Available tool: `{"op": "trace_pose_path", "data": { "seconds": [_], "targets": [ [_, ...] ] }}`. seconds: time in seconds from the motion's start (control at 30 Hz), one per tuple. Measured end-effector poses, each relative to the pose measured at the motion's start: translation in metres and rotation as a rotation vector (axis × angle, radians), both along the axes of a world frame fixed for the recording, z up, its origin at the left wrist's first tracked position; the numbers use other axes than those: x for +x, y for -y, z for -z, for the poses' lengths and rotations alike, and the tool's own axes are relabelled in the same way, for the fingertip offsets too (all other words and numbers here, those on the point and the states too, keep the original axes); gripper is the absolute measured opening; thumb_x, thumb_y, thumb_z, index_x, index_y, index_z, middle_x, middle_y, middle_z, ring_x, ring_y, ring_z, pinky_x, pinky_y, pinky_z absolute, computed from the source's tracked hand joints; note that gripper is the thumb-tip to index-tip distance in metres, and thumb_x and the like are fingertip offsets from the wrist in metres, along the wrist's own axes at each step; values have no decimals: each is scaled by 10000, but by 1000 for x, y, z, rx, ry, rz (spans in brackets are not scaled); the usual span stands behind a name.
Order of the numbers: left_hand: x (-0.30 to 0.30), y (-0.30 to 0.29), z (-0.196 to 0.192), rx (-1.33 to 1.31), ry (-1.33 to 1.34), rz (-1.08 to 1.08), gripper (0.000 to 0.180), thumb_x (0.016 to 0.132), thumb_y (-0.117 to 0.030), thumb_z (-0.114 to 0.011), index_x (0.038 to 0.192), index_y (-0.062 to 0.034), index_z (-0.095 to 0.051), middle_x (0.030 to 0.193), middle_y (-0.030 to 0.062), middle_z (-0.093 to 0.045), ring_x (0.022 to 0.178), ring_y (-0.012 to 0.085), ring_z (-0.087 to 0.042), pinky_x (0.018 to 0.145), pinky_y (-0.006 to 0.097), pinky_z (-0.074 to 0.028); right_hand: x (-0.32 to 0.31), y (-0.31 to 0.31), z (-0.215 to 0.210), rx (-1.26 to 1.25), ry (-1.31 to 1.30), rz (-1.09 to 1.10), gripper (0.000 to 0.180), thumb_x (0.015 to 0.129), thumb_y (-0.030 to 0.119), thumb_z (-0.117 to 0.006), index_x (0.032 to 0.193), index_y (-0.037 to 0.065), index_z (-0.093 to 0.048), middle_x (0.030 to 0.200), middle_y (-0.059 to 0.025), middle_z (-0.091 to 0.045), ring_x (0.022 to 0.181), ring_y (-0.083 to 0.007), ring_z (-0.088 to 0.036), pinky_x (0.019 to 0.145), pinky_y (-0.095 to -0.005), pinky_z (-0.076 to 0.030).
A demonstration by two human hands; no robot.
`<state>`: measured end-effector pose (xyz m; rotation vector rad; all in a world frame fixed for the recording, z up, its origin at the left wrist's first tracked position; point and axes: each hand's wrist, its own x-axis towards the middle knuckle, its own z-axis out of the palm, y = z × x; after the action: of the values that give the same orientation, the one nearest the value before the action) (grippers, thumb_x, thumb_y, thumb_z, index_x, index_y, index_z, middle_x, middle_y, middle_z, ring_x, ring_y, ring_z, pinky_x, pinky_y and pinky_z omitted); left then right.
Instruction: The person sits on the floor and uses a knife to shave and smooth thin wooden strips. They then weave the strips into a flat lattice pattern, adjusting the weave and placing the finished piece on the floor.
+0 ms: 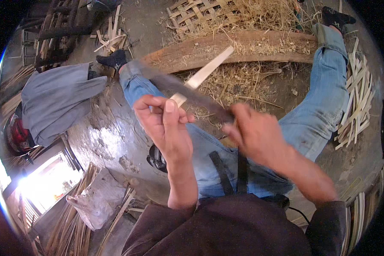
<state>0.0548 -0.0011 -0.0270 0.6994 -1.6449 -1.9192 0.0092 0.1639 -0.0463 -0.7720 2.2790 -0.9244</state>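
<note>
Left hand [168,128] pinches a pale strip [213,66] between thumb and fingers near the middle of the scene, as the right hand [258,132] grips the near end of a long dark blade [168,82], blurred, that crosses in front of the strip. Around them stretches a scuffed grey floor [83,128], worn and patchy, with harsh light glaring through an opening [49,181] on the near left. Legs in faded, smudged blue jeans [318,102] spread to left and right. On the far side, a long brown plank [175,57] lies amid curly, straw-coloured shavings [239,81], with a loosely woven lattice [200,13] beyond it. To the right sits a heap of flat, crisscrossed strips [356,102]; to the left hangs a rumpled grey cloth [57,100], and nearer, a crinkled whitish sack [99,202] rests by thin, stick-like lengths [66,219]. The pale strip looks flat, narrow and smooth, cream in colour and straight-sided, slanting from the left hand toward the far plank.
</note>
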Motion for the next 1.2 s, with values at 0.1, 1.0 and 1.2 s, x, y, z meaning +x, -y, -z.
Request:
{"op": "trace_pose_path", "data": {
  "seconds": [0.1, 1.0, 1.2],
  "targets": [
    [-10, -3, -4, 2, 38, -30, 208, 939, -144, -547, 1077, -150, -393, 809, -24, -443, 637, 49, -438, 572, 243, -431, -13, -22, 32, 36, 20, 69, 346, 935, 348, -532, 975, 21, -427, 796, -210, -624, 712, -407, -636, 596, -505, -499],
    [-11, 15, -7, 366, 75, -37, 222, 882, -77, -488, 1063, -173, -402, 723, -51, -436, 581, 39, -375, 551, 217, -349, 10, 11, 30, -230, -46, 73, 382, 882, 377, -600, 974, 33, -459, 821, -163, -575, 708, -373, -634, 560, -471, -510],
    [-13, 13, -9, 388, 73, -35, 243, 888, -87, -474, 1103, -181, -415, 722, -47, -438, 570, 47, -375, 555, 224, -354, 6, 12, 30, -227, -85, 74, 383, 884, 380, -597, 986, 33, -472, 844, -169, -586, 740, -371, -638, 577, -467, -515]
  ]
}}
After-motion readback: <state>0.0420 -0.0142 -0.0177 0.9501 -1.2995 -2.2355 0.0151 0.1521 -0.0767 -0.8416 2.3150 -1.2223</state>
